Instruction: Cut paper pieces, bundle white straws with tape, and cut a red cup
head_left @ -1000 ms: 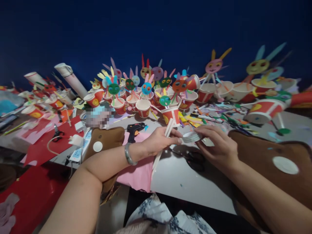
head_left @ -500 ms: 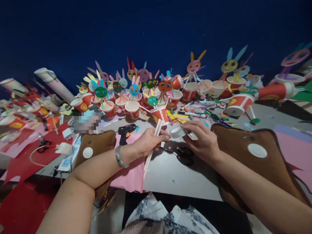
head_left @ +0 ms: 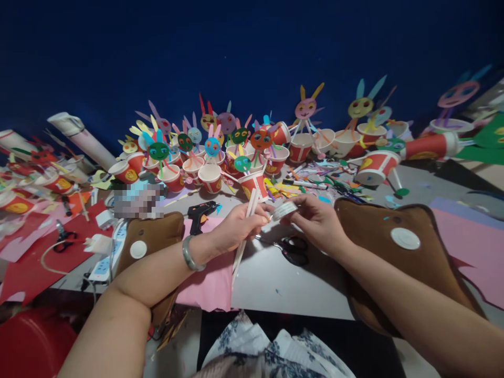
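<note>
My left hand (head_left: 238,226) is closed around two pale wooden sticks (head_left: 241,247) that slant down toward me. A silver bangle sits on that wrist. My right hand (head_left: 315,220) pinches a small white roll of tape (head_left: 284,209), held close to the top of the sticks. Both hands hover above the grey table (head_left: 275,283), just over a pair of black-handled scissors (head_left: 291,247). Behind the hands stands a red paper cup (head_left: 255,184).
Many red paper cups with coloured paper bunny faces (head_left: 212,152) crowd the back of the table. A black glue gun (head_left: 199,212) lies on pink paper (head_left: 208,283). Brown cushions (head_left: 394,252) flank both arms. Markers and paper scraps (head_left: 315,184) lie at the back right.
My hands have drawn closer together. The right hand has tilted the tape roll up and brought it to the top of the sticks. The view has shifted rightward.
</note>
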The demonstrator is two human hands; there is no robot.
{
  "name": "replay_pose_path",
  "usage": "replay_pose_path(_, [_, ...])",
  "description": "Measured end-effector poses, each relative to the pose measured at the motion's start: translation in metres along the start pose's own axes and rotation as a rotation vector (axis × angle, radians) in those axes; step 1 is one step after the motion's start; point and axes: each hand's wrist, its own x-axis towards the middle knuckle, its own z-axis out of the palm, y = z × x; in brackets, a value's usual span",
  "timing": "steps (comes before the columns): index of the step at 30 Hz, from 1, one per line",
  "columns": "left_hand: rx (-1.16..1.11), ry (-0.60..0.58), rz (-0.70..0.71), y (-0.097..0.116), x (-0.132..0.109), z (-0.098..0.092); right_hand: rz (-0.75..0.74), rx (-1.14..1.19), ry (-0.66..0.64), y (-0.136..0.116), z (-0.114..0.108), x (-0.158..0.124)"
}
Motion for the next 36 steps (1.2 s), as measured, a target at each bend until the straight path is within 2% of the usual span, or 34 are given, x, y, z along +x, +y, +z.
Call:
replay_pose_path(5, [-0.009,-0.088,0.010,0.001,-0.001,0.000,0.200,0.233,-0.112,-0.006,0.004,-0.002])
replay_pose_path(11, [-0.019,-0.135,0.056,-0.002,-0.001,0.000,0.347,0.467,-0.264,-0.002,0.007,-0.006])
replay_pose_path(18, [-0.101,-0.033,0.042,0.000,0.001,0.004,0.354,0.484,-0.248,-0.005,0.008,-0.005])
replay_pose_path(20, [-0.163,0.014,0.036,0.004,0.002,0.003,0.300,0.362,-0.230,-0.006,0.001,-0.003])
replay_pose_path(22, [-0.225,0.064,0.046,0.010,0.003,0.001,0.200,0.069,-0.247,-0.007,-0.011,0.000])
replay_pose_path(23, [-0.248,0.085,0.053,0.012,0.004,0.000,0.137,-0.154,-0.288,-0.008,-0.017,0.001])
replay_pose_path(26, [-0.296,0.134,0.069,0.019,0.006,-0.004,0.015,-0.843,-0.561,-0.011,-0.033,0.001])
replay_pose_path(28, [-0.322,0.162,0.073,0.022,0.007,-0.006,-0.043,-1.086,-0.652,-0.011,-0.037,-0.001])
replay_pose_path(31, [-0.363,0.205,0.067,0.025,0.008,-0.006,-0.068,-1.195,-0.706,-0.008,-0.033,-0.005])
replay_pose_path(36, [-0.392,0.262,0.089,0.025,0.009,-0.008,-0.062,-1.158,-0.693,-0.003,-0.025,-0.007])
